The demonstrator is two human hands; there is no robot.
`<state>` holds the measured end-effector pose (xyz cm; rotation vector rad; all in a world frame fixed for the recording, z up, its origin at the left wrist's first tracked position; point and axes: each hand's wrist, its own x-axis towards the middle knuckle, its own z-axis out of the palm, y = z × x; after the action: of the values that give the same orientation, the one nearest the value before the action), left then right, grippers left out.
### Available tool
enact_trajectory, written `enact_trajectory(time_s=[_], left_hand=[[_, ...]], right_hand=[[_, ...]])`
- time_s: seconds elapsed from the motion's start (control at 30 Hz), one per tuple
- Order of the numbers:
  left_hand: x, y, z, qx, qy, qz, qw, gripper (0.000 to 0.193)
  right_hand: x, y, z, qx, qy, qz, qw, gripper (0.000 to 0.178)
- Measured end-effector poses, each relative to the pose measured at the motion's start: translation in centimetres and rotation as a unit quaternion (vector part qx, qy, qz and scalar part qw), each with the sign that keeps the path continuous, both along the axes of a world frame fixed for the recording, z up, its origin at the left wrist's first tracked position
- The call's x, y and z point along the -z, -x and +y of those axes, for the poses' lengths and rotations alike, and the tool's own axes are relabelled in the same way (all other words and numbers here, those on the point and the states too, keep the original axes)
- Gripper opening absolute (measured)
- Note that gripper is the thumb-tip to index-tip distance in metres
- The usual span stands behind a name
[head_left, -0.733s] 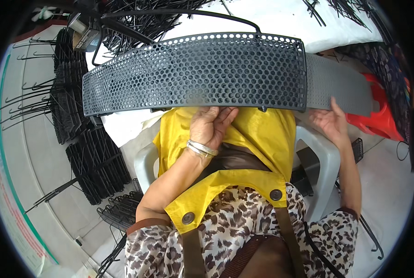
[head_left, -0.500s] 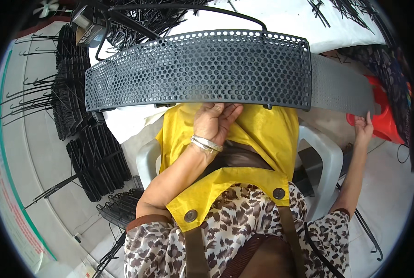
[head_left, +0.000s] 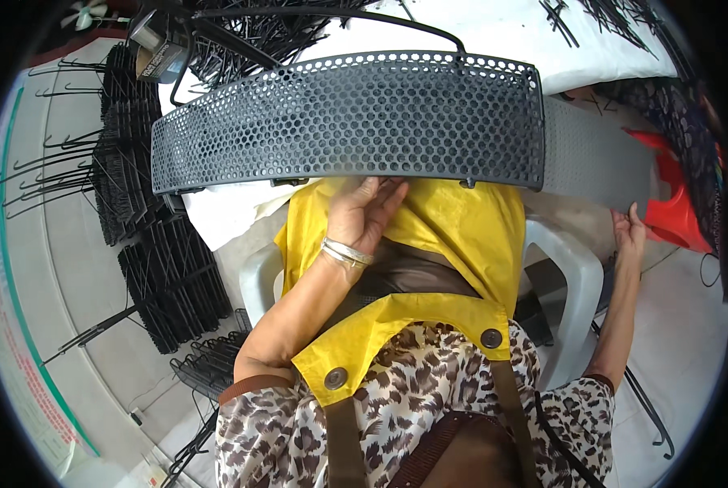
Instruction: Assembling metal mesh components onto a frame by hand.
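A dark grey perforated panel [head_left: 356,122], full of round holes and framed by a rim, stretches across the view above my lap. Out past its right end runs a thin grey sheet with fine dots [head_left: 596,154], the rest of it hidden behind the panel. My left hand [head_left: 362,213] is closed at the panel's near edge, thumb and fingers curled. Its fingertips are hidden at that edge, so what they hold cannot be made out. At the sheet's near right corner, my right hand [head_left: 629,229] pinches the edge between thumb and fingers.
Black bent wire rods [head_left: 274,41] heap on the white-covered table [head_left: 494,20] behind the panel. Bundles of black hooked wires [head_left: 128,146] stand at the left. A red plastic stool [head_left: 677,215] is at the right. A pale plastic chair [head_left: 571,268] surrounds my yellow apron [head_left: 453,220].
My right hand has moved a little left and nearer, together with the sheet's corner. My left hand has shifted slightly left along the panel's near edge. The panel has barely moved.
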<state>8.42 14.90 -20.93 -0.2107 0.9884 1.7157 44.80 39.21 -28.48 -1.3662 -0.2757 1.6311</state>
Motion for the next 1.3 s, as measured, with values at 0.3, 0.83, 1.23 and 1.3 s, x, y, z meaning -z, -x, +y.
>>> enact_trajectory(time_s=[0.3,0.83,1.23,1.3], left_hand=[[-0.8,-0.2,-0.1,-0.013,0.023,0.006,1.0,0.024],[-0.7,5.9,-6.8,-0.17,0.14,0.086,0.972,0.021],[-1.7,8.4,-5.2,-0.276,0.052,-0.027,0.959,0.032],[-1.0,8.9,-6.1,-0.255,-0.002,-0.046,0.966,0.031]], right_hand=[[2.7,-3.2,2.4,-0.057,-0.023,0.044,0.997,0.012],[-3.0,6.6,-2.4,-0.255,0.119,0.045,0.958,0.031],[-1.1,8.5,1.9,-0.349,-0.213,-0.247,0.879,0.033],[-1.7,9.1,1.7,-0.356,-0.177,-0.208,0.894,0.034]])
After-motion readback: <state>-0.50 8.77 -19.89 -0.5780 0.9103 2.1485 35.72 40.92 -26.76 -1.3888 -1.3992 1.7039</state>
